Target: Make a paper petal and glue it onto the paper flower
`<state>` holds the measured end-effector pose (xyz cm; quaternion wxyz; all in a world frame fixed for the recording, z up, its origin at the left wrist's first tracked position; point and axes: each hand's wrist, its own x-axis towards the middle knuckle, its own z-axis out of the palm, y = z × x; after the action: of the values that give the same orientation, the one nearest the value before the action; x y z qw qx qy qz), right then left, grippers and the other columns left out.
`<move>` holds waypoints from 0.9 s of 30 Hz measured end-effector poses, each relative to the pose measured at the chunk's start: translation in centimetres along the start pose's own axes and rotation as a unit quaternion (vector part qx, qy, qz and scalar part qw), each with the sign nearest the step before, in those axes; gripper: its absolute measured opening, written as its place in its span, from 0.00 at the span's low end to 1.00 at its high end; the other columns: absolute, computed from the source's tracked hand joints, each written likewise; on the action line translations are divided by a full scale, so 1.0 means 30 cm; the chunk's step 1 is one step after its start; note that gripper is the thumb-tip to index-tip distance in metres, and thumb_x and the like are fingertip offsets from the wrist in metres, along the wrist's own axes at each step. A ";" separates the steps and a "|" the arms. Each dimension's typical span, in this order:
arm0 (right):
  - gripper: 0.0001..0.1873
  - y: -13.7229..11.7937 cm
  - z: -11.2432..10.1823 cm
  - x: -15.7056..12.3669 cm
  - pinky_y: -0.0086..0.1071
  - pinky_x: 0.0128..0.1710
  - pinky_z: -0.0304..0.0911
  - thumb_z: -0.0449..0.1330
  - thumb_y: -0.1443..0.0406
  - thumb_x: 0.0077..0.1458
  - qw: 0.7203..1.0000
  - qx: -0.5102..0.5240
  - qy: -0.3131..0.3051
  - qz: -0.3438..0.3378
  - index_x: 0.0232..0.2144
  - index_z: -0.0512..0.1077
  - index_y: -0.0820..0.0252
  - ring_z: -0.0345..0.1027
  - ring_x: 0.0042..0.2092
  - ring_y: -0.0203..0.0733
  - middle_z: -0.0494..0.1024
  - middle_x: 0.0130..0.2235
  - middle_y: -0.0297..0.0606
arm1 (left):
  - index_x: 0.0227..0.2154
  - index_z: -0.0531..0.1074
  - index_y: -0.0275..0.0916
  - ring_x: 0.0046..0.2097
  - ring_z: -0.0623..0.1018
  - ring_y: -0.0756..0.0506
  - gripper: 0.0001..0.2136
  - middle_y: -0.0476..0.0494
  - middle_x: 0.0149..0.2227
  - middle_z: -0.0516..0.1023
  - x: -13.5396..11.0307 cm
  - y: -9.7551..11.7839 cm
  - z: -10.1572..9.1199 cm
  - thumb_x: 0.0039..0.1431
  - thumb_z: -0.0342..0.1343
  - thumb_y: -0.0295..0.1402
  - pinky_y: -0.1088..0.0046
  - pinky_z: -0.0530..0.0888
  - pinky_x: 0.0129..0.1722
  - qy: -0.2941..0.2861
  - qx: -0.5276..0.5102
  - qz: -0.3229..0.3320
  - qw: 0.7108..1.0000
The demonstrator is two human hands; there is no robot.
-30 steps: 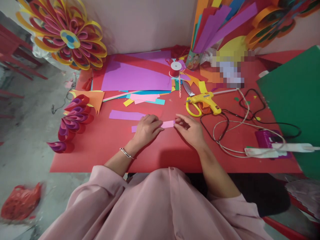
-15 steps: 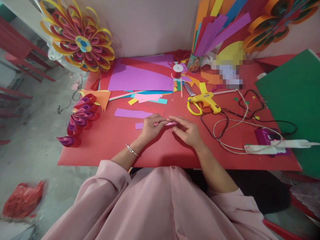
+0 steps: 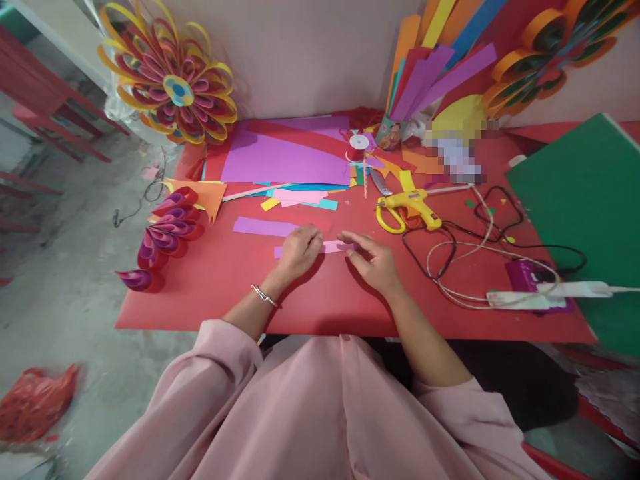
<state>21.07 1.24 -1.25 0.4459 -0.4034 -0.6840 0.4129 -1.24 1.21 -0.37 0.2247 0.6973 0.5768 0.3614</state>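
A light pink paper strip (image 3: 333, 247) stretches between my two hands above the front middle of the red table, a purple end (image 3: 278, 253) showing left of my left hand. Whether pink and purple are separate layers I cannot tell. My left hand (image 3: 300, 253) is closed over the strip's left part, fingers curled. Thumb and fingers of my right hand (image 3: 371, 261) pinch its right end. Just behind my left hand lies another purple strip (image 3: 263, 227). Rolled purple and red paper petals (image 3: 170, 230) stand at the left.
A yellow glue gun (image 3: 413, 205) and yellow-handled scissors (image 3: 391, 219) lie right of centre. Cords loop towards a power strip (image 3: 525, 300). A red thread spool (image 3: 357, 149), purple sheets (image 3: 285, 160) and paper scraps (image 3: 303, 197) sit at the back. A green board (image 3: 580, 213) covers the right side.
My hands have moved apart from fingertips nearly touching, so more of the pink strip shows between them. The camera view has shifted slightly.
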 end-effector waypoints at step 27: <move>0.21 0.090 -0.014 -0.038 0.35 0.30 0.83 0.63 0.58 0.64 0.978 0.029 0.130 0.160 0.57 0.81 0.56 0.87 0.52 0.54 0.89 0.52 0.49 | 0.47 0.87 0.45 0.40 0.79 0.43 0.11 0.42 0.44 0.80 -0.126 -0.158 -0.216 0.65 0.66 0.40 0.67 0.74 0.39 -0.050 0.099 -0.044 0.993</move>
<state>22.28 1.19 -3.94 0.4707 -0.5449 -0.5344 0.4426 -9.50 -2.00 -0.62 0.1987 0.7071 0.6280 0.2573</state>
